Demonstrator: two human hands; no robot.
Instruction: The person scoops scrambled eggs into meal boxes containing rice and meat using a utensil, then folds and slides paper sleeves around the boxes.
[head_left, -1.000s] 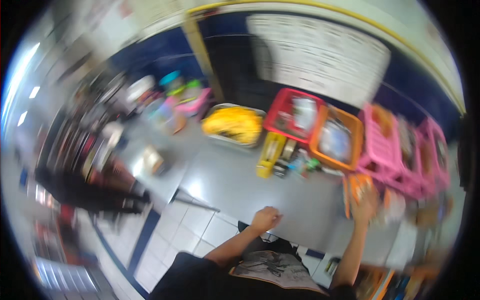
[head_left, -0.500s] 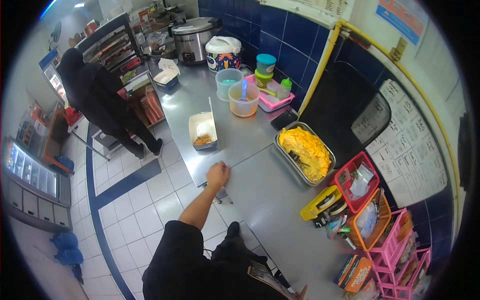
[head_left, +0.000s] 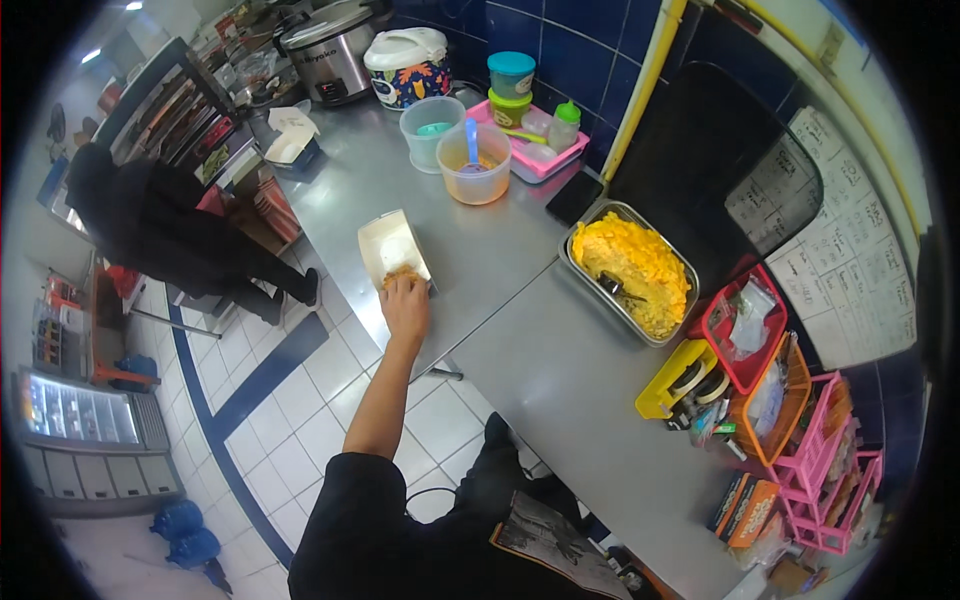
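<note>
My left hand reaches over the steel counter to a paper food box with raised sides. Its fingers are bent and closed on the near end of the box, and the hand covers that end. In the box lie white rice and a brown, crumbly food close to my fingertips. My right hand is out of view. Right of the box, across the counter's seam, a steel tray holds a yellow egg-like food with a dark utensil in it.
Two clear plastic tubs, a pink tray with small containers, a phone and rice cookers stand farther back. Colored baskets line the right wall. Another open box is at the far left. A person in black stands beyond the counter.
My left hand has moved forward from the counter edge onto the near end of the food box. The view has shifted, and my right fingertips have left it.
</note>
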